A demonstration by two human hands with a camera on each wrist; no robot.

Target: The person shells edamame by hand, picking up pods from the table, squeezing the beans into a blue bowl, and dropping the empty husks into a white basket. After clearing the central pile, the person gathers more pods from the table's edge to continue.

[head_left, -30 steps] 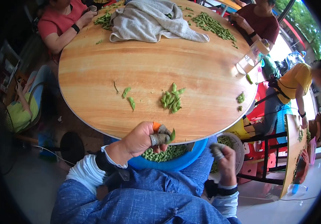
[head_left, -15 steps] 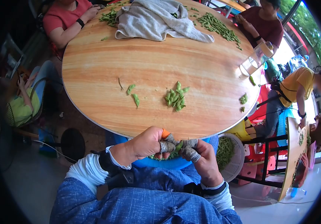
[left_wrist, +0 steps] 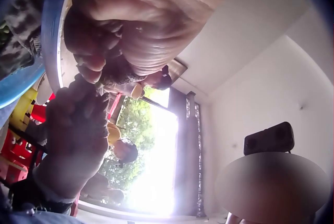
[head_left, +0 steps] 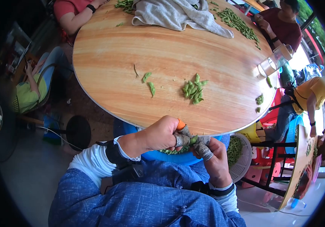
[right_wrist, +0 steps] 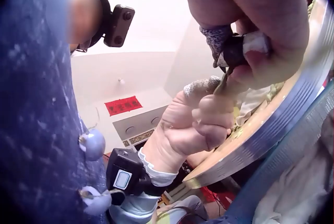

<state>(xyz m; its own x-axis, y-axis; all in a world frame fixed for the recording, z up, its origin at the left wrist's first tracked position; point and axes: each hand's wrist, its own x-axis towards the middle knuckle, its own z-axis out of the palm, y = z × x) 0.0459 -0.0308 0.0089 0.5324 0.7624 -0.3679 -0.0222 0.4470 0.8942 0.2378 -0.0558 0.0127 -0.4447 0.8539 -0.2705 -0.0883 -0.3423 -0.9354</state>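
A green soybean pod is pinched between my two hands at the near edge of the round wooden table. My left hand grips one end, its thumb and finger wrapped in grey cloth, with an orange band on one finger. From the other side my right hand, also with wrapped fingertips, pinches the pod. In the right wrist view a thin part of the pod shows between the fingers. Below the hands sits a blue basin holding green beans, partly hidden by the hands. A small pile of pods lies on the table ahead.
Two loose pods lie left of the pile. A white basket of pods stands right of the basin. Farther back are a grey towel, a larger heap of pods and a clear bottle. Other people sit around.
My right hand has come up from the right side to meet the left at the pod, and both hands now hold it. The head view has shifted, so the table appears farther right.
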